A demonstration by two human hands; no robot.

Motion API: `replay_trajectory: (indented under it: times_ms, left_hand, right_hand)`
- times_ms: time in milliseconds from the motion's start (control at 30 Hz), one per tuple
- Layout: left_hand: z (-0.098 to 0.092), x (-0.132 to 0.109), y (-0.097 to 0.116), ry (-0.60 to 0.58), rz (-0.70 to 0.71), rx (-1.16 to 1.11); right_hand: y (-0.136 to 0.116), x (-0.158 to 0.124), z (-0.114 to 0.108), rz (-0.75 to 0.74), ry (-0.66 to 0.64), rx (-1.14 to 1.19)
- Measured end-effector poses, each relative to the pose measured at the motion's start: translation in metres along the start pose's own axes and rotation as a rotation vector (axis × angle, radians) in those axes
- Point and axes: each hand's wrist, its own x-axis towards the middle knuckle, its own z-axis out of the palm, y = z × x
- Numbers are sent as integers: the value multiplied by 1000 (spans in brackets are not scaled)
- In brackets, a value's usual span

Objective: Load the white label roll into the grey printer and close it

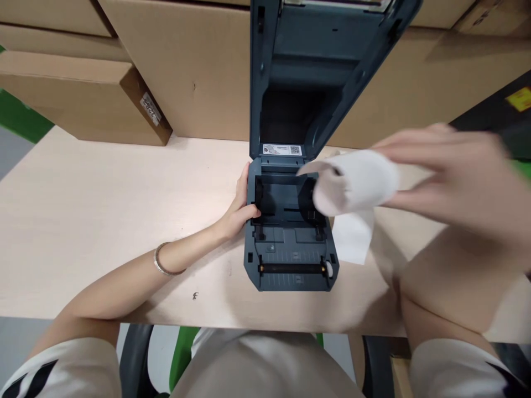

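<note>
A dark blue-grey label printer (290, 243) stands on the table with its lid (319, 72) swung up and back. Its inner bay shows no roll, and a black roller crosses the front. My left hand (240, 207) grips the printer's left wall, thumb over the rim. In my right hand (443, 171) is a white paper roll (360, 179), lifted above the right side of the printer, its loose end curling to the left. Motion blurs the roll and this hand. A white sheet of paper (352, 237) lies beside the printer, partly hidden under the roll.
Large cardboard boxes (207, 72) line the back of the table (103, 221). A smaller carton (83, 99) with a label sits at the back left. At the right edge is a dark object (498, 116) with a yellow sticker. Chair armrests flank my body.
</note>
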Motion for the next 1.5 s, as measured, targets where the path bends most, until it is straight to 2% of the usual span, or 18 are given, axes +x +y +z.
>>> replay_trajectory:
  times_ms: [67,167,233,300,400,500,700,767,900,1000,1100,1200,1267,1433,1500]
  left_hand:
    - [-3,-2,-3,-2,-25,21]
    - [-5,-4,-6,5,-61,43]
    - [-6,-5,-7,9,-71,51]
    - [-5,-5,-6,11,-73,53]
    - [-5,-4,-4,11,-85,50]
    - [-5,-3,-4,8,-69,52]
    - [-3,-4,-2,3,-27,37]
    - [-3,-6,0,4,-31,54]
    - [-4,-6,-2,9,-25,98]
    - [-6,-5,-5,5,-12,103]
    - [-8,-4,-5,-29,-8,98]
    - [-9,-4,-3,-17,-34,110]
    - [-9,-3,-1,-1,-47,111]
    - [-7,-3,3,4,-72,98]
    - [-7,-3,5,8,-78,96]
  right_hand:
    - [-22,24,32,-63,-130,70]
    - [-33,45,74,-45,-328,95]
    - [-31,48,91,-24,-434,59]
    - [-28,47,98,-14,-483,38]
    - [-23,45,93,-5,-460,109]
    - [-15,45,82,-6,-443,276]
    - [-6,48,65,-8,-549,778]
    - [-12,47,62,-46,-562,830]
    - [-29,39,55,-203,-475,672]
    - [-40,25,46,-294,-527,590]
    - [-54,4,36,-267,-594,439]
    - [-75,-14,33,-182,-490,245]
    - [-91,-21,35,-184,-398,124]
    - [-114,-29,42,-406,-419,-124]
    - [-117,-35,43,-434,-409,-163]
